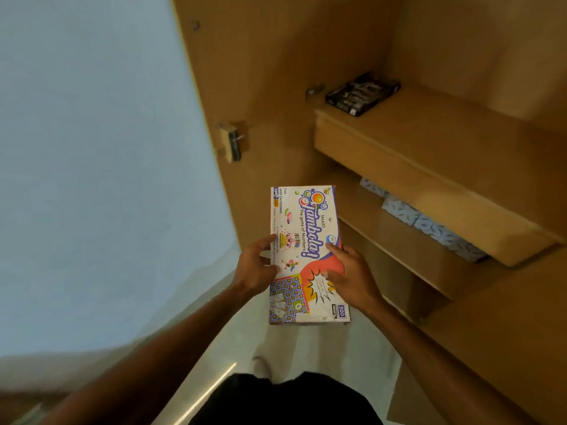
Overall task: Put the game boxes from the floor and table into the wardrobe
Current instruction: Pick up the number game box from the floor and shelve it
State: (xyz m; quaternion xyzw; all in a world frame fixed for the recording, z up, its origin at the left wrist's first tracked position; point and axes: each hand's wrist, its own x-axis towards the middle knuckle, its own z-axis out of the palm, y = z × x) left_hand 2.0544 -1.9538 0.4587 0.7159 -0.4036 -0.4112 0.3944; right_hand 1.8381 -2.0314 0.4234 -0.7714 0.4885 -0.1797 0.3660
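Game box in firm grasp of left hand and right hand (wardrobe shelf beyond the fingertips).

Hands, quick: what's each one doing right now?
Left hand: holds the game box by its left edge.
Right hand: holds the same box by its right edge.

This looks like a home, likely a bedroom. An open wooden wardrobe has plain shelves, with a dark box on the upper one and blue patterned items below. It is beside a pale blue wall, over a light floor. A family Tambola game box fits a household.
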